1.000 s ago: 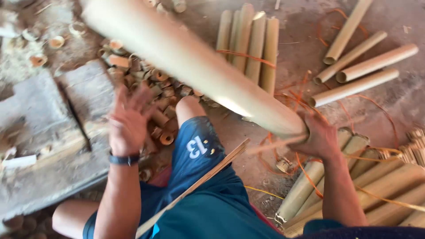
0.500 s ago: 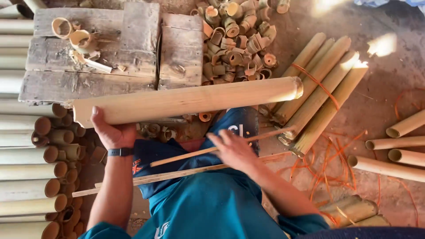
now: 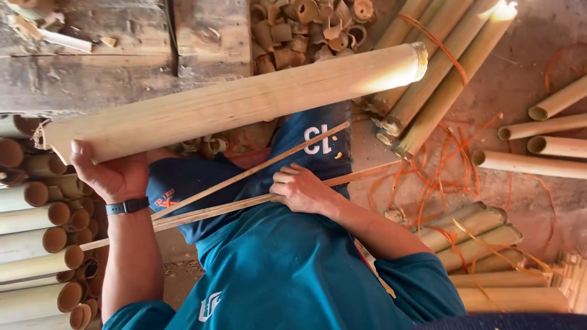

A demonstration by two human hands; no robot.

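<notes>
Bamboo is the trouble here: the long bamboo section (image 3: 238, 101) lies across the lap, carried at one end only, so I judge its free end near the bundled poles (image 3: 440, 73) could dip or swing and roll off the knee. The left hand (image 3: 113, 174) grips the near end from below, thumb curled over the top edge and fingers wrapped shut beneath it. The right hand (image 3: 302, 189) rests on the thigh, its fingers (image 3: 287, 180) bent loosely over two thin bamboo strips (image 3: 244, 195), which lie slanted across the blue shorts (image 3: 306, 143); whether they are pinched or merely pressed down I cannot tell. Those strips could slip sideways. Cut rings (image 3: 306, 24) lie beyond.
</notes>
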